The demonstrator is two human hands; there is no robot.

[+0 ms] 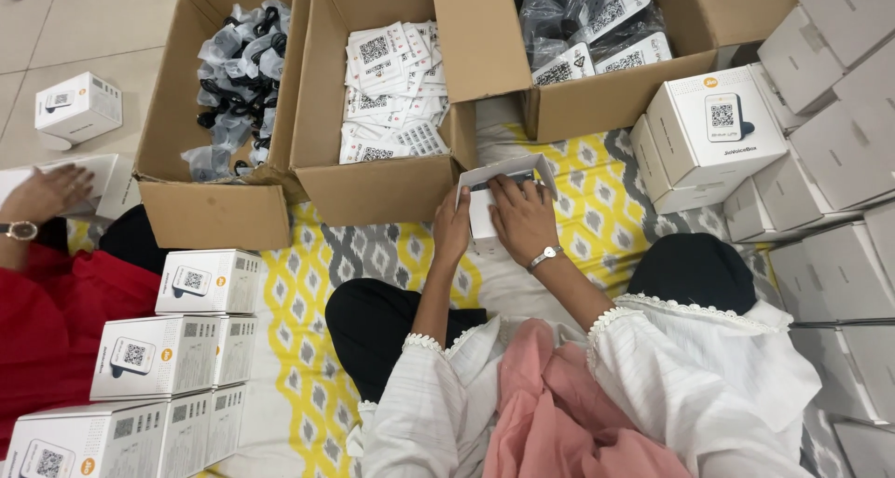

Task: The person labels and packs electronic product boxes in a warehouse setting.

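A small white carton [494, 182] with its lid flap open rests on the patterned mat in front of my knees. My left hand [452, 228] holds its left side. My right hand [522, 219], with a silver watch on the wrist, lies over the open top with the fingers pressing inside. What is in the carton is hidden under my fingers.
Three open cardboard cartons stand ahead: one with bagged black cables [238, 68], one with white printed cards [392, 91], one with bagged devices [587, 21]. White boxes are stacked at right [709, 124] and lower left [158, 357]. Another person's hand [42, 194] rests on a box at far left.
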